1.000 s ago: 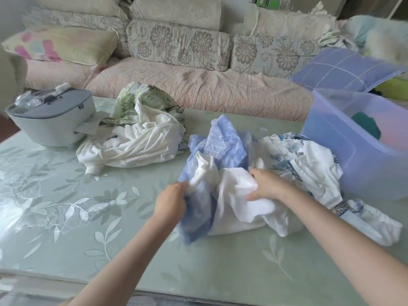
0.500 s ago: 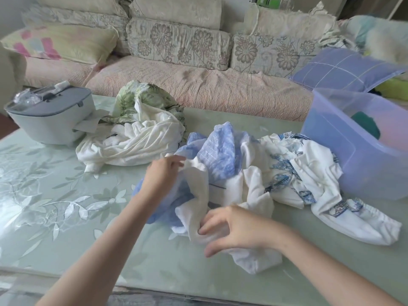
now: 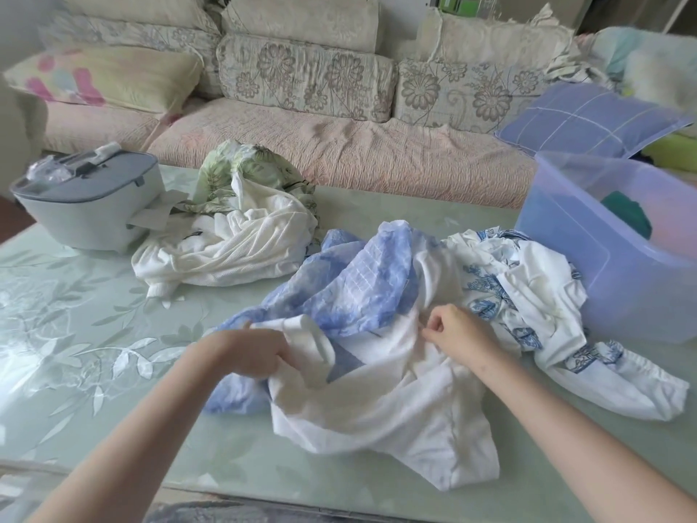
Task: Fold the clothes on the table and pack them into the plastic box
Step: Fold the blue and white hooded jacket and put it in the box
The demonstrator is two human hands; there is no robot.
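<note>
Clothes lay messy beside the plastic box, most not folded yet. Left grip & right grip held white top.

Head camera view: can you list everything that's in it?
plastic box: 1, translucent lilac, table right
blue and white garment: 1, table centre, under both hands
white blue-print garment: 1, beside box
white knit garment: 1, table rear left
green leaf-print garment: 1, behind the knit
grey case: 1, table left
table: 1, pale green
sofa: 1, beige floral, behind
left hand: grips the blue and white garment
right hand: pinches it
</note>
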